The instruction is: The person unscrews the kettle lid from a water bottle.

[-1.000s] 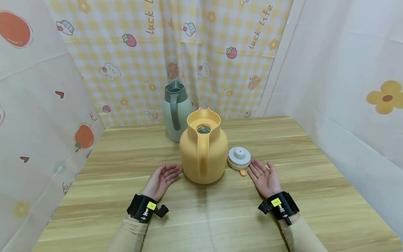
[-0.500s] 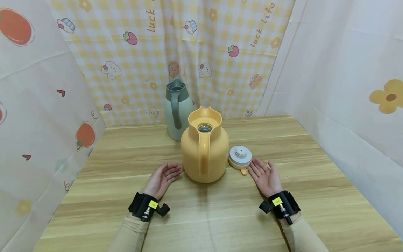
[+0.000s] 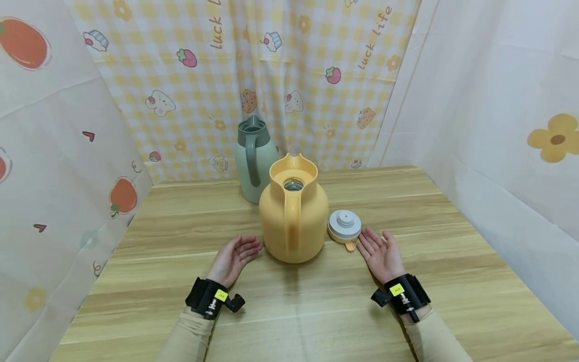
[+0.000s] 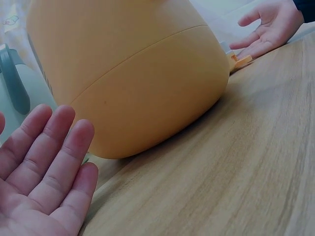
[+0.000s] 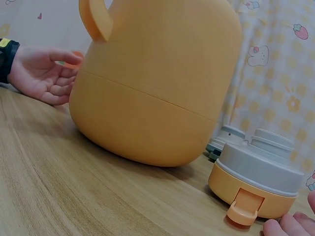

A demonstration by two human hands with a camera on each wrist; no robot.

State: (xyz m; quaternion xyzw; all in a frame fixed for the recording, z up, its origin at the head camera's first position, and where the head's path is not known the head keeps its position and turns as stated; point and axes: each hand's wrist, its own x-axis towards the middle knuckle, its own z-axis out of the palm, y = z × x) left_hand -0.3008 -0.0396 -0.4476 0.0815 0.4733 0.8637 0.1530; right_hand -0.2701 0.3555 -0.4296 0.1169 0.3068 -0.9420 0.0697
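A yellow thermos jug [image 3: 312, 226] stands upright without its lid, its handle towards me and its mouth uncovered. To its right a grey and yellow lid [image 3: 345, 224] lies upside down, its small yellow tab [image 5: 242, 212] facing the front. My left hand [image 3: 232, 259] rests on the table left of the jug, palm turned inward, fingers relaxed and holding nothing. Beside the lid lies my right hand [image 3: 382, 255], palm up with loose fingers. Its fingertips are very near the lid; whether they touch it I cannot tell.
Behind the yellow jug, to the left, stands a taller green thermos jug [image 3: 246, 166], also without a lid. In the right wrist view a second, grey-green lid [image 5: 229, 135] shows behind the yellow one. Printed curtains [image 3: 190, 125] surround the wooden table [image 3: 181, 221].
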